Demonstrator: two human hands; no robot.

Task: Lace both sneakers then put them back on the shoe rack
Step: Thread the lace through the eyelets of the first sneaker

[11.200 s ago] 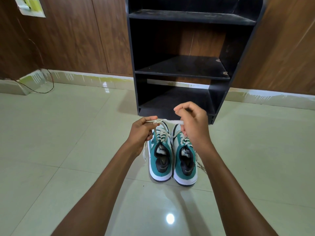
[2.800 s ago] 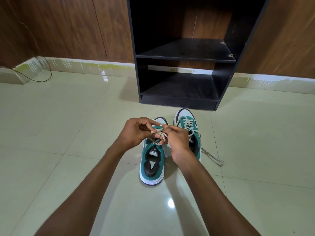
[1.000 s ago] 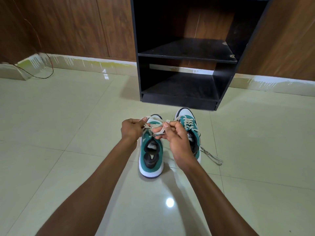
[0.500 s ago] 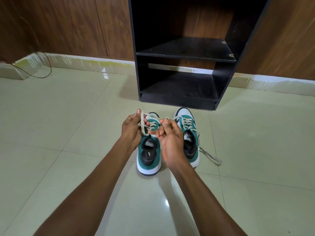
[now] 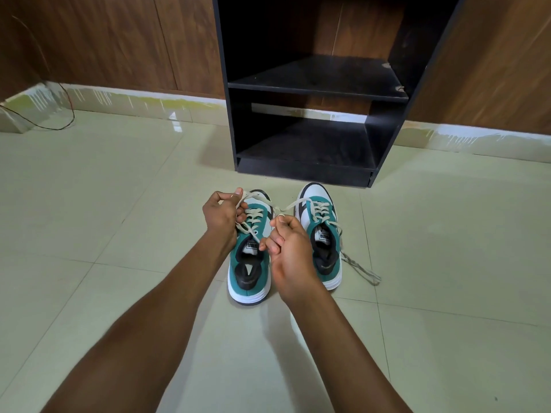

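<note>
The left hand (image 5: pixel 222 217) and right hand (image 5: pixel 287 248), both closed on the cream lace (image 5: pixel 249 228) of the green-and-white left sneaker (image 5: pixel 250 265) on the floor, at 6 o'clock from the black shoe rack (image 5: pixel 310 93), should pull evenly sideways to make the knot snug.

Both forearms stretched forward, left hand (image 5: pixel 222 217) fisted in a closed grip, right hand (image 5: pixel 290 248) likewise, knuckles up

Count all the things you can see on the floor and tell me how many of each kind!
Sneakers: 2 (left sneaker, right sneaker)
Shoe racks: 1 (black shoe rack)
Wires: 1 (thin wire by the wall)
Total: 4
</note>
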